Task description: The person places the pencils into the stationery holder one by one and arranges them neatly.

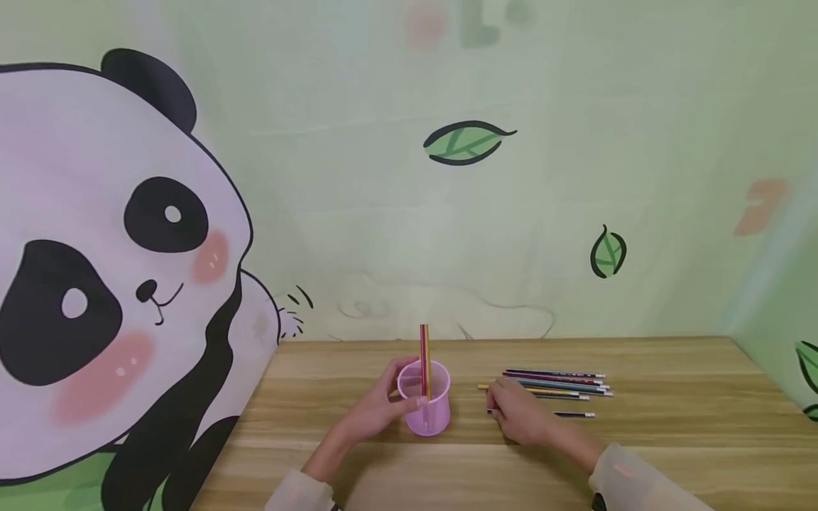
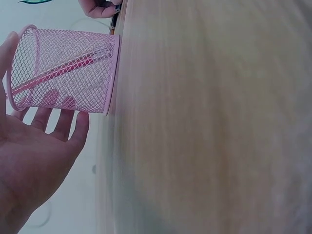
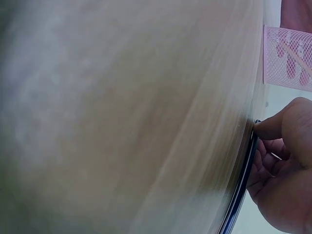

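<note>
My left hand (image 1: pixel 382 408) holds a pink mesh pencil cup (image 1: pixel 437 420) standing on the table, thumb at the front of its rim and fingers around the far side. Inside the cup lean a red pencil (image 1: pixel 424 355) and a yellow pencil (image 1: pixel 429 358), their tops well above the rim. To the right of the cup, my right hand (image 1: pixel 520 415) pinches a dark pencil (image 3: pixel 242 183) near one end, thumb on it and the other fingers curled behind. That pencil lies along the tabletop, its white eraser end showing past the hand in the head view.
Several more pencils (image 1: pixel 562 383) lie side by side just beyond my right hand, erasers to the right. All rest on a wooden table (image 1: pixel 690 397). Behind it hangs a pale green backdrop (image 1: pixel 358 234) printed with a panda and leaves.
</note>
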`<state>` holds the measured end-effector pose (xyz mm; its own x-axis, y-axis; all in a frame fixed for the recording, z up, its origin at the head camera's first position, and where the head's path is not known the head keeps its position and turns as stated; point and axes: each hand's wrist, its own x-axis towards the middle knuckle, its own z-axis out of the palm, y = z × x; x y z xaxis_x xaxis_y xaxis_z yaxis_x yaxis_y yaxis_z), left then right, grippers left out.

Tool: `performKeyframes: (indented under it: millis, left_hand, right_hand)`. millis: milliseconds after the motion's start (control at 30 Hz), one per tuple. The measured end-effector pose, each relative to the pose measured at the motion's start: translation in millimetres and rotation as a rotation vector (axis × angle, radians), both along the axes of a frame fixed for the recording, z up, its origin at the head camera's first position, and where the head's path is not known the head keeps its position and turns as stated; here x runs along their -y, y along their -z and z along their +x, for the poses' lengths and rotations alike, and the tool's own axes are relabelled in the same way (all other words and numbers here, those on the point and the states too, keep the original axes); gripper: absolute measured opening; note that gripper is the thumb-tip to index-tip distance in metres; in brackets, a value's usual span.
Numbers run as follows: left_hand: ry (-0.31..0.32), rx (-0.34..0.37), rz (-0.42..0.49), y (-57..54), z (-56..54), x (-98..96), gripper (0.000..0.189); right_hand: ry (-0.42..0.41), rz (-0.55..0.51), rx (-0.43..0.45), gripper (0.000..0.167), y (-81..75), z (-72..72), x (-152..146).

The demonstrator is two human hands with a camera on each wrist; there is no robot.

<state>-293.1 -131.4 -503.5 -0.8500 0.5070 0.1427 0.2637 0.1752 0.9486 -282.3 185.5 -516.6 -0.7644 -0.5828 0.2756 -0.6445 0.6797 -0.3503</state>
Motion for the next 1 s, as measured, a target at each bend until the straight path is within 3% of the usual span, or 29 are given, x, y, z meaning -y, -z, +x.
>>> performKeyframes:
  millis: [267,1000]
  left_hand:
    - [-0.008,0.015,-0.005,4.8,2.1,4.1,0.072]
    - [-0.002,-0.004,-0.025,1.2,0.3,3.0,0.071]
  right_hand:
    - [-0.01,0.0,0.011,0.015,-1.1,2.1,3.5]
    - [-0.014,0.014,0.045,0.017,-6.3,-0.2,3.6]
